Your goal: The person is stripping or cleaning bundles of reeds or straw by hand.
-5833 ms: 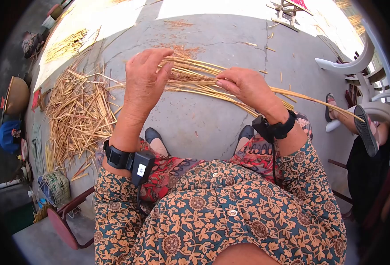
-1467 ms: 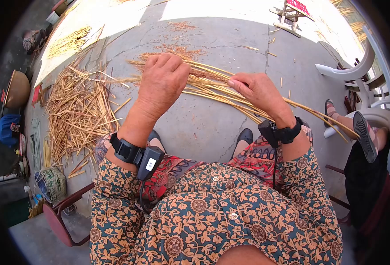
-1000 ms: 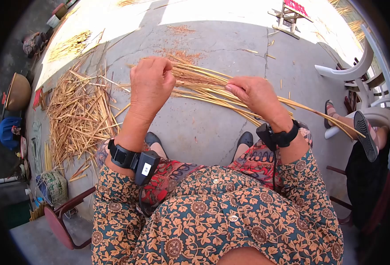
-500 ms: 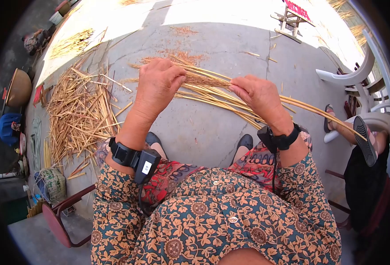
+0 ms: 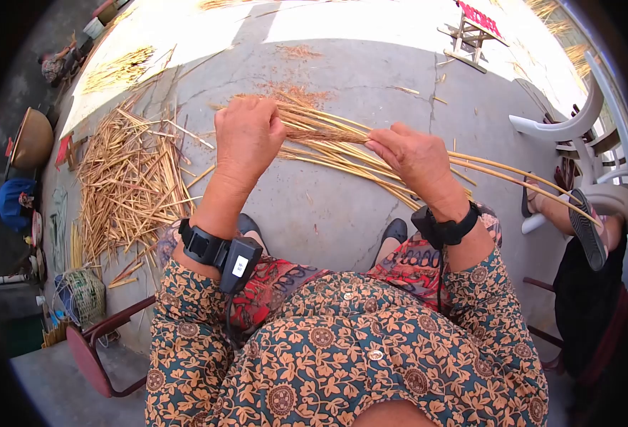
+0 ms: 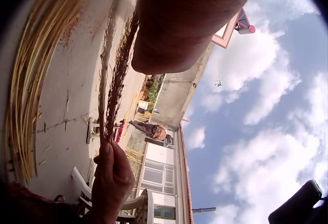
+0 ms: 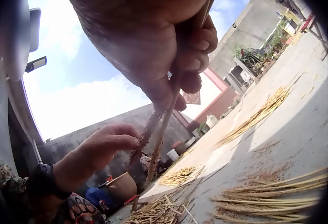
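Observation:
My right hand (image 5: 414,156) grips two long yellow broomcorn stalks (image 5: 520,174) near the base of their brown seed heads (image 5: 325,135). The stalks' bare ends reach out to the right. My left hand (image 5: 250,139) pinches a seed head near its tip; in the right wrist view its thumb and fingertips (image 7: 134,139) are right at one head, with the other head hanging beside it. Seen from the left wrist, the two heads (image 6: 115,75) stretch between both hands. On the floor beyond lies a loose bundle of similar stalks (image 5: 360,162).
A heap of cut stalk pieces (image 5: 129,185) covers the floor at left, near a wire basket (image 5: 82,295) and a dark red chair (image 5: 97,356). Fallen seeds (image 5: 296,92) lie ahead. At right are a white plastic chair (image 5: 563,124) and another person's shoe (image 5: 588,228).
My left hand's fingers, looser 5.8 s ago, are now curled at the seed heads. Over the last second the hand shifts right, then back left. The held stalks' right ends have spread apart.

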The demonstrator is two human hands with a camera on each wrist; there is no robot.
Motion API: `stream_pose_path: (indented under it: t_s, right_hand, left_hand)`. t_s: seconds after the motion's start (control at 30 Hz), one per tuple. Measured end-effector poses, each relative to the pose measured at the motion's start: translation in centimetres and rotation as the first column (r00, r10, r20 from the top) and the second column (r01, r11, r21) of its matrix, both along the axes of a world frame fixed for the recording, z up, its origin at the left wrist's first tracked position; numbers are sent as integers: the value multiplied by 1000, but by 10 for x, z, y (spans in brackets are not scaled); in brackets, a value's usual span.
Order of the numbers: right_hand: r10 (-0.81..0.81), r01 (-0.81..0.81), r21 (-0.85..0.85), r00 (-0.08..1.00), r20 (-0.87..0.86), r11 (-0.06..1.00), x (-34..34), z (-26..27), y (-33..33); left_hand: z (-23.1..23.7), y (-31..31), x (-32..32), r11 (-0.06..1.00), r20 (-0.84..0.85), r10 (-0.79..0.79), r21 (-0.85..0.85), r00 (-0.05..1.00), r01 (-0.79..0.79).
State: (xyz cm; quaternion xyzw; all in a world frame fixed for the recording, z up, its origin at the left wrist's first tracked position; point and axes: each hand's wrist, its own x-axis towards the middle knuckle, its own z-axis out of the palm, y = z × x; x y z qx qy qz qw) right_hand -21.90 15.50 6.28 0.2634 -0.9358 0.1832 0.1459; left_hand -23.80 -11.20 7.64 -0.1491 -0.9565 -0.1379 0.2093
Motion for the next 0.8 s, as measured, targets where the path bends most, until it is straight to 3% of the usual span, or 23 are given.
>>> stream_pose_path:
  t_s: [0.03,0.13,0.23,0.33,0.43,0.53,0.73,0.8]
  right_hand:
    - [11,-11,-11,1000,-9,1000,0,-3,2]
    - [29,-31,-40,999,-32,999,-4,-5,4]
    - [32,-33,-39,999,-36,999,-4,-7,3]
    - [19,-20,-37,1000,-19,999,-5,-7,2]
    - [27,-28,-58,999,-19,998,-5,-2,-2]
    - [55,-58,-69,998,-35,996,-5,0,-8]
    - [77,-79,-50,996,-40,996,-8,0,-15]
    - [90,-93,-66,995,-49,993,-9,-1,-17]
  left_hand:
    - [2,-4,-1,999,11,46,-6,999,-46]
    - [12,-11,2,980,142,-13,201,990,-15]
    - [18,-14,5,988,197,29,145,980,-58]
    - [13,-9,7,954,40,-101,289,994,85]
    - [8,-6,7,959,143,-200,233,969,163]
    - [8,-6,6,957,132,-237,202,963,208]
    - [11,-10,11,976,57,-212,61,976,208]
    - [13,-16,12,992,-40,-110,-71,993,107]
